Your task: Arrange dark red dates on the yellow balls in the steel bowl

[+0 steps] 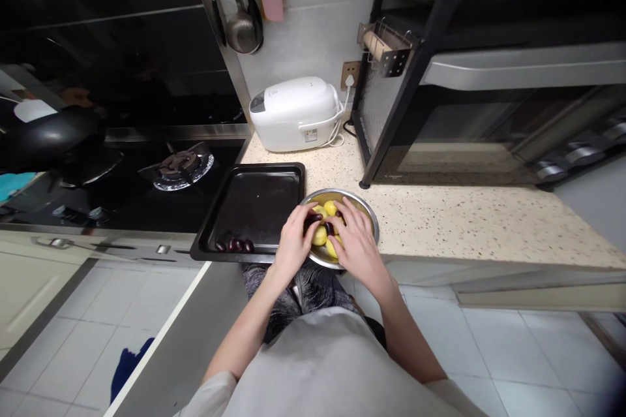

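Observation:
A round metal bowl [375, 224] stands at the counter's front edge with several yellow round fruits [320, 235] and some dark glossy oval fruits in it. My left hand [295, 234] reaches over the bowl's left side, thumb and fingers closed round a dark oval fruit [313, 218]. From the right, my right hand [359, 241] bends into the bowl, its fingers curled about another dark oval fruit [329, 229]; part of that grip is hidden. Left of the bowl lies a black baking tray [259, 201], with several dark oval fruits [235, 245] grouped in its front left corner.
Behind the bowl stands a white rice cooker [296, 117], plugged in at the wall. A black rack with an oven [479, 123] is on the right. At left are a gas hob [178, 166] and a wok [53, 136]. An open drawer [195, 332] juts out below the tray.

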A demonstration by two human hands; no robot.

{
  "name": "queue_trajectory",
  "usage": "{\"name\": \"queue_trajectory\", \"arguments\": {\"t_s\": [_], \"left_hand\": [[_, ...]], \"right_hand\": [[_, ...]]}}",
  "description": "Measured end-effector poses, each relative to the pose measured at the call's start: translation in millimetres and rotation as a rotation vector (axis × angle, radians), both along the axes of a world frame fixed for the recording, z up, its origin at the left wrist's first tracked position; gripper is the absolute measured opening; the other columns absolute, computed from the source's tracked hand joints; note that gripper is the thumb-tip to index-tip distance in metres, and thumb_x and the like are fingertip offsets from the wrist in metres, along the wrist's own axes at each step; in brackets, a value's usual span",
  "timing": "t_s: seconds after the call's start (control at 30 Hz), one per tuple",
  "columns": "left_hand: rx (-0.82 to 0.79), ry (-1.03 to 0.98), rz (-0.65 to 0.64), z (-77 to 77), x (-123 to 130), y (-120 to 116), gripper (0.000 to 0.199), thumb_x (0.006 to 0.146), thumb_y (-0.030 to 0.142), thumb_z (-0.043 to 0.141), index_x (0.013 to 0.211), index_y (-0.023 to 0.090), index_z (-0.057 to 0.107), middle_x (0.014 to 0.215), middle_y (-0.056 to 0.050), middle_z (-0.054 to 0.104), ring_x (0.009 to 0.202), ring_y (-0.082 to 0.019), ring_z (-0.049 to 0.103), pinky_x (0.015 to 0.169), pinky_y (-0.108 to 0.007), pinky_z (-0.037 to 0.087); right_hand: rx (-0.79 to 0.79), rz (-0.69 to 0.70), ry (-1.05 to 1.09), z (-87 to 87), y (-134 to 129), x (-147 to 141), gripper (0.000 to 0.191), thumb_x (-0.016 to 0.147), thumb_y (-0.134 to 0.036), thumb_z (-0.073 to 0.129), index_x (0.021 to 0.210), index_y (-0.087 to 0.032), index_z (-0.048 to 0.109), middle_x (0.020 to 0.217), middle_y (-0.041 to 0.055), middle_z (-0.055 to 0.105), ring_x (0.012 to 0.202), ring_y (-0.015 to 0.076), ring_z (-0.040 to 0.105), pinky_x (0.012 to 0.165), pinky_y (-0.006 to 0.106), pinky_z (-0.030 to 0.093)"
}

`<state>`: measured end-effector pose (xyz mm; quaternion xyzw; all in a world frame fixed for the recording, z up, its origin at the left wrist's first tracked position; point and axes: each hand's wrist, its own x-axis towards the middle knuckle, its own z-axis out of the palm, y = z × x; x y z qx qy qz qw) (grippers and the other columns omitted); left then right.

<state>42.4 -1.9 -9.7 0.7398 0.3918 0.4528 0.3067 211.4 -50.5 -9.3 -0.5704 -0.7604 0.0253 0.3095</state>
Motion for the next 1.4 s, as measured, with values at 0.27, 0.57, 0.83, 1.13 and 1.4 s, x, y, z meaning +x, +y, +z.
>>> {"name": "queue_trajectory", "arguments": {"t_s": [0.27, 0.57, 0.83, 1.13, 1.4], "left_hand": [[0.074, 0.161, -0.018, -2.1, 12, 1, 0.026, 0.095, 0.017, 0.062, 0.120, 0.023, 0.068, 0.118, -0.011, 0.073, 0.114, -0.030, 0.063, 0.103, -0.050, 0.047], [0.085, 0.168, -0.037, -0.1, 13, -1, 0.029, 0.095, 0.020, 0.064, 0.123, 0.024, 0.067, 0.117, -0.011, 0.072, 0.114, -0.031, 0.062, 0.103, -0.050, 0.048], [0.109, 0.213, 0.078, 5.2, -26, -8, 0.032, 0.101, 0.023, 0.056, 0.132, 0.024, 0.063, 0.123, -0.012, 0.068, 0.117, -0.028, 0.060, 0.105, -0.045, 0.047], [-0.111, 0.816, 0.606, -4.5, -142, -5, 0.052, 0.090, 0.049, 0.073, 0.132, 0.020, 0.061, 0.128, -0.018, 0.063, 0.118, -0.037, 0.060, 0.096, -0.046, 0.051], [-0.227, 1.031, 0.508, 0.4, -143, -7, 0.038, 0.092, 0.058, 0.067, 0.104, 0.022, 0.064, 0.111, -0.012, 0.062, 0.107, -0.031, 0.061, 0.084, -0.037, 0.053]], "right_hand": [[0.072, -0.103, 0.129, -9.3, -1, 13, 0.015, 0.095, -0.028, 0.058, 0.109, -0.024, 0.064, 0.140, 0.0141, 0.062, 0.141, 0.0350, 0.049, 0.113, 0.060, 0.041], [0.084, -0.102, 0.167, -11.0, -1, 12, 0.020, 0.096, -0.031, 0.058, 0.112, -0.024, 0.067, 0.136, 0.0138, 0.063, 0.137, 0.0343, 0.052, 0.112, 0.059, 0.042], [0.122, -0.085, 0.177, -12.9, -1, 18, 0.020, 0.098, -0.036, 0.057, 0.112, -0.024, 0.068, 0.132, 0.0131, 0.066, 0.134, 0.0353, 0.054, 0.109, 0.058, 0.043], [0.191, -0.052, 0.209, -11.6, 3, 13, 0.016, 0.098, -0.033, 0.060, 0.107, -0.024, 0.068, 0.125, 0.0119, 0.068, 0.128, 0.0342, 0.058, 0.108, 0.057, 0.045], [0.204, -0.032, 0.204, -10.7, 4, 10, 0.015, 0.098, -0.032, 0.060, 0.107, -0.024, 0.069, 0.124, 0.0119, 0.069, 0.128, 0.0340, 0.059, 0.108, 0.057, 0.046]]}}
